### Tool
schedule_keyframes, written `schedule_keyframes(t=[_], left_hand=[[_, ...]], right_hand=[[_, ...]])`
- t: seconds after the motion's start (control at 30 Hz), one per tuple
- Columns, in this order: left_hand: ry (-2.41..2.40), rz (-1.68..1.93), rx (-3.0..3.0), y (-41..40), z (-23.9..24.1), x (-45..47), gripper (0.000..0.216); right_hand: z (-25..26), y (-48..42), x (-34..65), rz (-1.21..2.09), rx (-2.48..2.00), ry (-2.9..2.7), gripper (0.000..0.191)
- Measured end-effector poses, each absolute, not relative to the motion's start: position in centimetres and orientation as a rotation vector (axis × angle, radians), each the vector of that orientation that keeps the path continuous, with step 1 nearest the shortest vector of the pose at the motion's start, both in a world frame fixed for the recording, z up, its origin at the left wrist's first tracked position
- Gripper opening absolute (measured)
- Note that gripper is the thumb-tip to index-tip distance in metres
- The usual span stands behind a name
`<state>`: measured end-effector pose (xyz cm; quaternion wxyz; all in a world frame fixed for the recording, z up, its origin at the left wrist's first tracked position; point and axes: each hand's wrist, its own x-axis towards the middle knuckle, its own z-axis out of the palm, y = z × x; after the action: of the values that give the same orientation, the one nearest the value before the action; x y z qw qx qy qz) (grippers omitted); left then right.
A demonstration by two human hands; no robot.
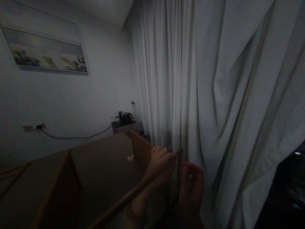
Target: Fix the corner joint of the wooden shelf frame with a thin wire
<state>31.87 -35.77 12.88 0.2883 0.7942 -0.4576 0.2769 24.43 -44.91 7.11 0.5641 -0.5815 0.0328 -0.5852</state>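
Note:
My left hand (162, 160) is closed at the edge of an upright wooden panel (179, 171), its fingers curled toward the panel's top corner. A bracelet (137, 217) circles that wrist. Just to the right, my right hand (192, 183) is closed in a pinch on a thin, light rod (179, 169). The rod points left toward the panel and my left fingers; its exact kind is too dark to make out. Around my left arm stands brown wooden furniture with upright boards, one board (140, 146) rising behind the left hand.
Long pale curtains (166, 79) hang close on the right. Another upright divider (64, 178) stands at left on the dark panel surface (102, 159), near small whitish pieces (130, 158). At the back, a small cabinet (124, 127) bears a black kettle (128, 117); a cable (71, 138) runs along the wall.

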Motion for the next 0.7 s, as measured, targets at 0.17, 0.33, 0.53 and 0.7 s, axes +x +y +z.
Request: schedule_keyframes(t=[0.17, 0.33, 0.53, 0.7], left_hand=[[-1.241, 0.752, 2.149, -35.7, 12.9, 32.0, 0.026], [-1.220, 0.738, 2.135, -35.8, 12.8, 31.9, 0.026], [-1.212, 0.733, 2.081, -35.9, 12.7, 32.0, 0.022], [-1.211, 0.723, 2.080, -35.8, 12.6, 32.0, 0.022]], right_hand=[[8.0, -44.7, 24.1, -1.287, -1.271, 0.160, 0.028], [8.4, -45.2, 23.8, -1.077, -1.220, 0.128, 0.030], [7.5, -46.4, 24.2, -0.905, -1.178, -0.025, 0.035], [7.0, -46.2, 24.2, -0.820, -1.073, -0.169, 0.037]])
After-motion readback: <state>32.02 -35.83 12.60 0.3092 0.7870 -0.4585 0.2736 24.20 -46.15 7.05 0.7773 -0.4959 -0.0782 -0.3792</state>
